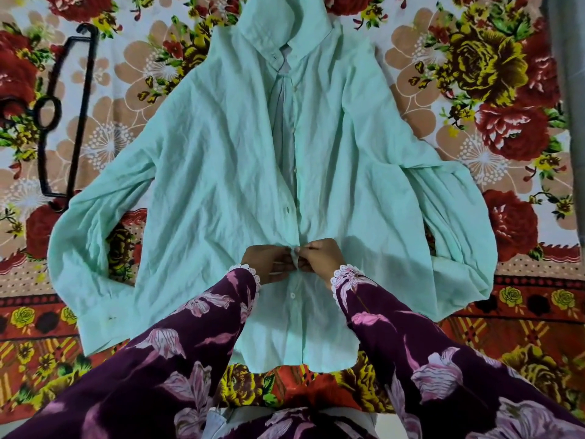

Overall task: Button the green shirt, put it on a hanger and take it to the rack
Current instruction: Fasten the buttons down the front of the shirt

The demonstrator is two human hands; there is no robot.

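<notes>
The pale green shirt (221,172) lies flat and face up on a floral bedspread, collar far from me, sleeves spread to both sides. Its front stands apart from the collar down to the middle; a white button (292,295) below my hands is fastened. My left hand (269,263) and my right hand (321,256) meet at the placket near the lower middle, both pinching the two fabric edges together at a button. A black hanger (66,122) lies on the bedspread at the left, beside the shirt's left sleeve.
The floral bedspread (493,90) covers the whole surface under the shirt. A grey vertical edge (569,90) runs along the far right. My purple flowered sleeves (177,343) fill the lower part of the view.
</notes>
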